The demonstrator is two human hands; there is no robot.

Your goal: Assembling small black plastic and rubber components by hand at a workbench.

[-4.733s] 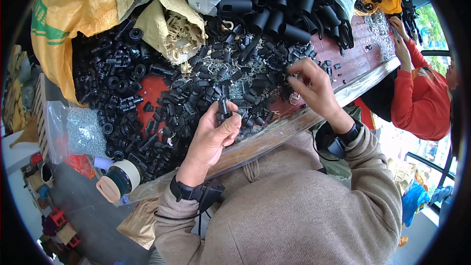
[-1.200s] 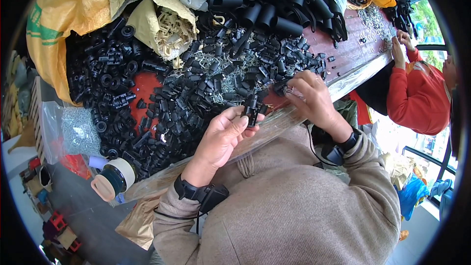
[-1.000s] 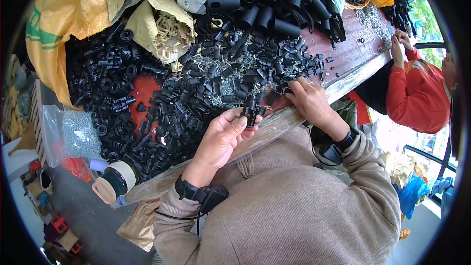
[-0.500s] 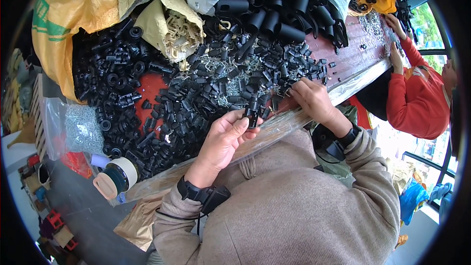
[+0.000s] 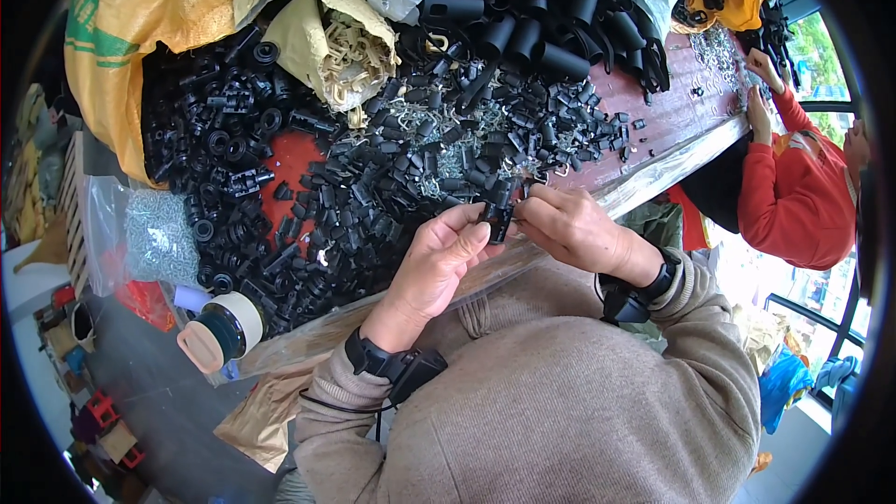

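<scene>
Both forearms come up from the lower edge in a beige knitted jumper, bent inward so the hands meet just at the near edge of the table (image 5: 653, 121). The left hand (image 5: 434, 261) lies palm-down and slightly cupped, its fingers curled and thumb pressed against a small black plastic part (image 5: 497, 215), which it pinches from the left. The right hand (image 5: 574, 229) comes in from the other side, knuckles up, fingertips closed on the same part, so the piece sits gripped between both hands just above the table's near edge. Each wrist wears a black band with a dark device.

The part is short, matt, hard-looking, roughly tubular with a blocky end; finer detail is too small to tell.

On the table beyond the hands spreads a heap of small black parts (image 5: 392, 168) like it, dull and angular, mixed with thin silvery wire hooks. Farther back on the table lie larger black tubes (image 5: 532, 19), smooth and cylindrical, spilling from a white woven sack. To the table's left stands a yellow woven sack (image 5: 140, 28), crinkled and coarse, and a clear bag of small silvery pieces (image 5: 159, 233). Off the table's left near corner sits a roll of tape (image 5: 224, 331). At the table's far right end a person in a red sleeve (image 5: 793, 196) leans with hands on the surface.
</scene>
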